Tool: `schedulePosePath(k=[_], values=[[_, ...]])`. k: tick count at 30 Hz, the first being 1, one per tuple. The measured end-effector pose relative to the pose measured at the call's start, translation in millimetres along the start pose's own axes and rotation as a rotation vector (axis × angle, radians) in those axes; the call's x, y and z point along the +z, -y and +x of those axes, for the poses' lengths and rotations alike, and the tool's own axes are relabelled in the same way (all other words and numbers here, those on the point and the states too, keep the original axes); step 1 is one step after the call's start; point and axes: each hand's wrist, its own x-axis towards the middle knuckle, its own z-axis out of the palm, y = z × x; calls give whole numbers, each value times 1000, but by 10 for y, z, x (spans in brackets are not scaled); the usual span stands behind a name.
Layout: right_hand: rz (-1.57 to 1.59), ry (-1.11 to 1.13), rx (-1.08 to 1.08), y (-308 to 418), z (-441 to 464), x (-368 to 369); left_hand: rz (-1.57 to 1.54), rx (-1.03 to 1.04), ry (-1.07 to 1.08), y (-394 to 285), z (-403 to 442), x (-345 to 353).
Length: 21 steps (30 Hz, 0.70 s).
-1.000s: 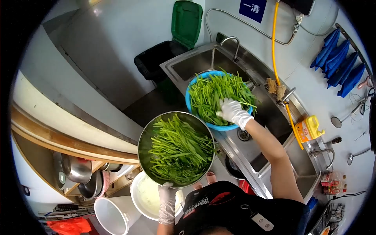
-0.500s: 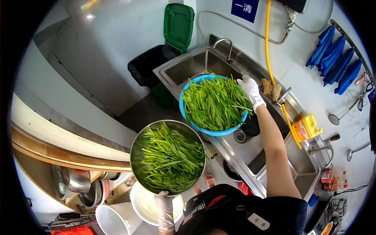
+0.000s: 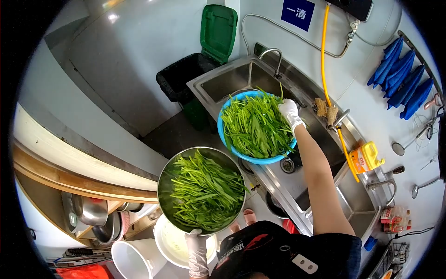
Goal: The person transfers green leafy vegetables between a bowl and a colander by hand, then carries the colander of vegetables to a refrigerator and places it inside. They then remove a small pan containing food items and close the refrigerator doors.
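Observation:
A blue basin [image 3: 222, 130] heaped with long-stemmed leafy greens [image 3: 255, 123] rests over the sink. My right hand [image 3: 290, 113], in a white glove, is at the basin's right side with its fingers curled into the greens; the fingertips are partly hidden among the stalks. Closer to my body, a wide steel bowl [image 3: 166, 186] holds more leafy greens [image 3: 204, 190]. My left hand [image 3: 193, 237], gloved too, grips the bowl's near rim, and some of its fingers are hidden under the bowl.
The steel sink [image 3: 278, 176] runs diagonally, with a faucet [image 3: 274, 53] and a yellow hose [image 3: 324, 60]. A green bin [image 3: 218, 32] stands open beyond it. White buckets [image 3: 134, 258] sit on the floor below the bowl. A yellow jug [image 3: 364, 157] is at the sink's back edge.
My right hand has moved slightly left and inward, from the basin's rim onto the greens. A stalk now sticks up beside it. My left hand still holds the bowl, little changed.

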Motion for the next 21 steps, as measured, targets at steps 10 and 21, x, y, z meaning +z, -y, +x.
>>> schedulePosePath(k=[10,21], values=[[-269,233,-2,810,-545,-14,-30,-30,-14,62,91,-129],[412,1,62,164,-156,161,10,-2,-21,54,73,-120]])
